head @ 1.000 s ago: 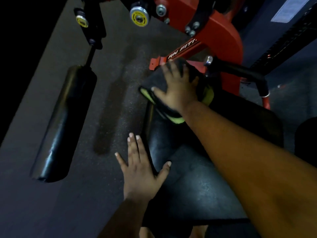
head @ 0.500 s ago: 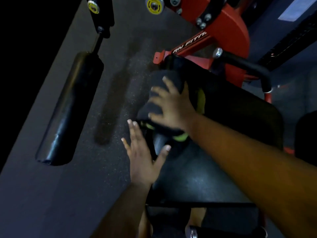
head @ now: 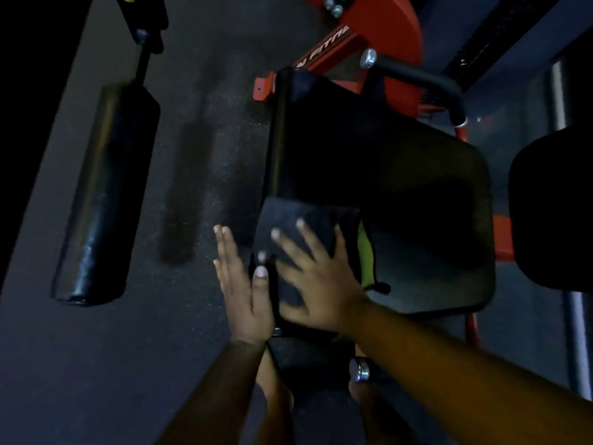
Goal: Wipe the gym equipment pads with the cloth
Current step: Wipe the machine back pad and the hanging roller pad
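1. The right hand (head: 316, 284) presses flat, fingers spread, on the dark cloth (head: 300, 226) at the seat pad (head: 401, 187)'s near left corner.
2. Just left of it, the left hand (head: 242, 284) lies open along the pad's side edge, apparently bracing; the cloth could catch its thumb.
3. Beyond the fingertips the cloth overhangs the edge and may slip off.
4. Far left, the roller pad (head: 106, 194) could go unwiped.

The right hand (head: 316, 277) has dragged the cloth (head: 295, 226) from the seat pad's (head: 401, 187) far end to its near left corner.
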`<state>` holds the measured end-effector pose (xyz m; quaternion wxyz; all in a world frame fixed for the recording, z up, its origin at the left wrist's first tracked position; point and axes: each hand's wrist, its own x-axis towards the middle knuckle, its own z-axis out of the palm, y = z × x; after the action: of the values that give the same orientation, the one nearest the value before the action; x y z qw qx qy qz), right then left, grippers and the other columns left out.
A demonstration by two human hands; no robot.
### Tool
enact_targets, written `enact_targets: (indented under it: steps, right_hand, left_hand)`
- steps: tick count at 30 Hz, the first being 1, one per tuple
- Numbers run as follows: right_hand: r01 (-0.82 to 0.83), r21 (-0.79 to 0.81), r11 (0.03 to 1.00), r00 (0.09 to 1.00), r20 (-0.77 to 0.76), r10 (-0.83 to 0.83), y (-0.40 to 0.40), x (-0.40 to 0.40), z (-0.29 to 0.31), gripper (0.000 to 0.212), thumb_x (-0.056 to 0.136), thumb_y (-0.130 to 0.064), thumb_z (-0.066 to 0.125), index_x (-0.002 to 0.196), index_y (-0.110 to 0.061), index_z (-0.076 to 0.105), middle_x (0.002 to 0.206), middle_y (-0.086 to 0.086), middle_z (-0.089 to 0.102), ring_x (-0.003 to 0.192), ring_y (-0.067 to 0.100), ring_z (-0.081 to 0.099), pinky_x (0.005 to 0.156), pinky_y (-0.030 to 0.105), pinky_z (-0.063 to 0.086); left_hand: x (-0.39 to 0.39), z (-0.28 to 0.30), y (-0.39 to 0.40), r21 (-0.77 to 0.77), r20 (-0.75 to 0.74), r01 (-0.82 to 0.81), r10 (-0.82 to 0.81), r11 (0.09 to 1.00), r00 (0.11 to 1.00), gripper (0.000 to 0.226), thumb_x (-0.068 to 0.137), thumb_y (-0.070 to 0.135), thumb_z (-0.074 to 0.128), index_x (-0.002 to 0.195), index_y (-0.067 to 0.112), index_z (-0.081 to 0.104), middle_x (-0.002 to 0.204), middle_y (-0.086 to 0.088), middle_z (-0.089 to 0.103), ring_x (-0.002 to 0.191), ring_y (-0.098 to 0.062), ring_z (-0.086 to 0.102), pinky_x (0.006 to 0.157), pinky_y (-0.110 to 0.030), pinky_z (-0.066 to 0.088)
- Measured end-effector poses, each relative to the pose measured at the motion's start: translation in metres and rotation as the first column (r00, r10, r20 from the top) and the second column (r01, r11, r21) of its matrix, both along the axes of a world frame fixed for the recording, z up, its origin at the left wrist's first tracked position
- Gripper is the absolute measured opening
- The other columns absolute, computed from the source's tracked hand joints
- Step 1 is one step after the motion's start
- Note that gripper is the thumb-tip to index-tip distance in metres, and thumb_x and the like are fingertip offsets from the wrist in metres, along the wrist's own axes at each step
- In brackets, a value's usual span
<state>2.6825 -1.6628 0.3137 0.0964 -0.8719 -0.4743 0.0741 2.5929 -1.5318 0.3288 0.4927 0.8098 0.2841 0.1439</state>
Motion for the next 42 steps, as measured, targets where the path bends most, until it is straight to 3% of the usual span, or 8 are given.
enact_targets:
  steps: [3, 9, 16, 19, 24, 30, 36, 42]
  right_hand:
    - [-0.112, -0.07, 0.991, 0.993, 0.033, 0.114, -0.054, 0.027, -0.015, 0.089, 0.081, -0.085, 0.042, 0.159, -0.049, 0.017, 0.172, -0.007, 0.01, 0.158, 0.03, 0.007, 0.114, 0.077, 0.009]
    - [0.679, -0.157, 0.717, 0.712, -0.1, -0.695, -0.012, 0.056, -0.009, 0.092, 0.082, -0.084, 0.023, 0.161, -0.045, -0.004, 0.172, -0.006, -0.011, 0.157, 0.035, -0.009, 0.111, 0.081, 0.006]
    - [0.083, -0.074, 0.994, 0.996, -0.02, -0.084, -0.056, -0.023, -0.01, 0.101, 0.074, -0.093, 0.04, 0.16, -0.047, 0.015, 0.173, -0.005, 0.004, 0.159, 0.031, -0.003, 0.115, 0.077, 0.001]
    - [0.271, -0.151, 0.951, 0.956, -0.071, -0.284, -0.131, 0.013, -0.028, 0.104, 0.069, -0.097, 0.038, 0.158, -0.054, 0.003, 0.172, -0.011, -0.004, 0.159, 0.027, -0.002, 0.114, 0.08, 0.004]
    - [0.776, -0.274, 0.568, 0.533, -0.197, -0.823, -0.116, 0.02, -0.025, 0.091, 0.083, -0.089, 0.023, 0.159, -0.05, -0.007, 0.171, -0.01, -0.015, 0.157, 0.028, -0.016, 0.114, 0.078, -0.004]
    - [0.534, -0.213, 0.818, 0.796, -0.2, -0.571, -0.164, 0.001, -0.03, 0.077, 0.091, -0.079, 0.029, 0.157, -0.056, -0.004, 0.171, -0.014, -0.009, 0.159, 0.026, -0.005, 0.115, 0.077, 0.007]
    - [0.872, -0.352, 0.34, 0.267, -0.24, -0.933, -0.26, 0.075, -0.059, 0.072, 0.1, -0.065, 0.035, 0.159, -0.051, -0.003, 0.172, -0.005, -0.011, 0.158, 0.029, 0.003, 0.114, 0.078, 0.014]
    - [0.804, -0.354, 0.477, 0.408, -0.255, -0.877, -0.201, -0.002, -0.034, 0.08, 0.091, -0.084, 0.013, 0.161, -0.046, 0.0, 0.172, 0.003, -0.009, 0.158, 0.032, -0.005, 0.116, 0.074, 0.007]
  left_hand:
    - [-0.012, 0.0, -0.007, 0.023, -0.09, 0.127, -0.125, 0.992, 0.988, 0.083, 0.1, 0.069, 0.021, 0.163, 0.017, 0.005, 0.172, 0.002, -0.002, 0.158, -0.012, 0.0, 0.125, -0.06, -0.005]
    - [-0.009, -0.001, -0.003, 0.041, -0.109, 0.198, -0.193, 0.979, 0.975, 0.071, 0.102, 0.051, 0.029, 0.163, 0.021, 0.009, 0.172, 0.005, -0.001, 0.158, -0.01, 0.003, 0.126, -0.056, -0.007]
    - [0.002, 0.012, 0.007, 0.21, -0.216, 0.357, -0.313, 0.91, 0.925, 0.072, 0.101, 0.055, 0.031, 0.163, 0.024, 0.013, 0.172, 0.004, 0.002, 0.158, -0.012, 0.001, 0.124, -0.062, -0.002]
    - [0.011, 0.009, -0.008, 0.394, -0.42, 0.566, -0.406, 0.724, 0.812, 0.075, 0.1, 0.062, 0.029, 0.163, 0.023, 0.018, 0.172, 0.001, 0.001, 0.158, -0.015, -0.004, 0.121, -0.068, -0.003]
    - [0.046, 0.002, -0.043, 0.496, -0.54, 0.68, -0.421, 0.541, 0.729, 0.073, 0.1, 0.065, 0.024, 0.16, 0.023, 0.027, 0.172, -0.005, 0.006, 0.159, -0.021, -0.005, 0.117, -0.074, -0.003]
    - [0.079, -0.001, -0.079, 0.498, -0.554, 0.706, -0.441, 0.504, 0.706, 0.075, 0.1, 0.066, 0.021, 0.161, 0.022, 0.024, 0.172, -0.006, 0.005, 0.158, -0.02, -0.006, 0.117, -0.072, -0.007]
    - [0.114, -0.012, -0.09, 0.536, -0.679, 0.802, -0.428, 0.266, 0.596, 0.081, 0.099, 0.071, 0.017, 0.162, 0.021, 0.02, 0.171, -0.008, 0.006, 0.159, -0.023, 0.0, 0.115, -0.075, -0.005]
    - [0.121, -0.015, -0.096, 0.498, -0.752, 0.853, -0.411, 0.157, 0.515, 0.088, 0.095, 0.077, 0.02, 0.164, 0.023, 0.008, 0.172, -0.006, -0.001, 0.159, -0.023, -0.004, 0.116, -0.075, 0.0]
